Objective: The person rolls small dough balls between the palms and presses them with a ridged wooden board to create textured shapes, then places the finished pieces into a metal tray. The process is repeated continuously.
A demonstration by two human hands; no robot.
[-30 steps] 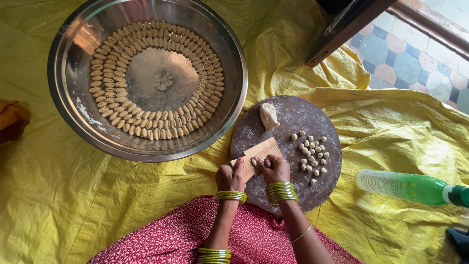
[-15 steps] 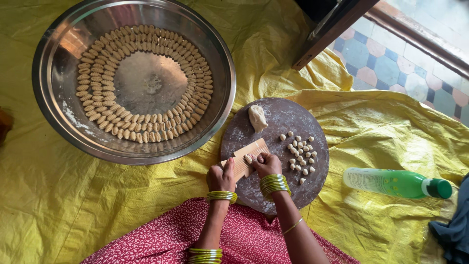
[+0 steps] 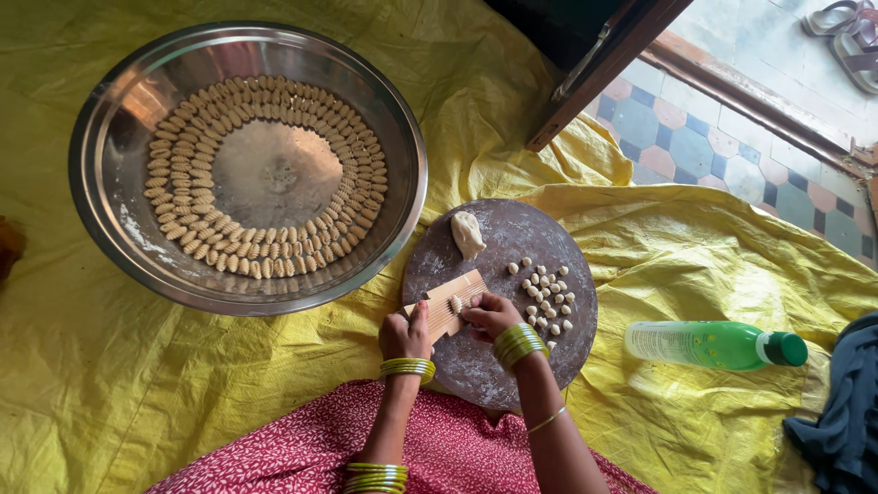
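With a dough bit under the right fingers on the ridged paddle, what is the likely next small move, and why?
Probably the right hand drags the dough bit along the ridged paddle to curl it, while the left hand steadies the paddle's near end. The steel tray already holds rings of ridged curled pieces, and plain pellets wait on the round board.

one steel basin [image 3: 110,137], one round board [image 3: 512,229], one green bottle [image 3: 709,345]
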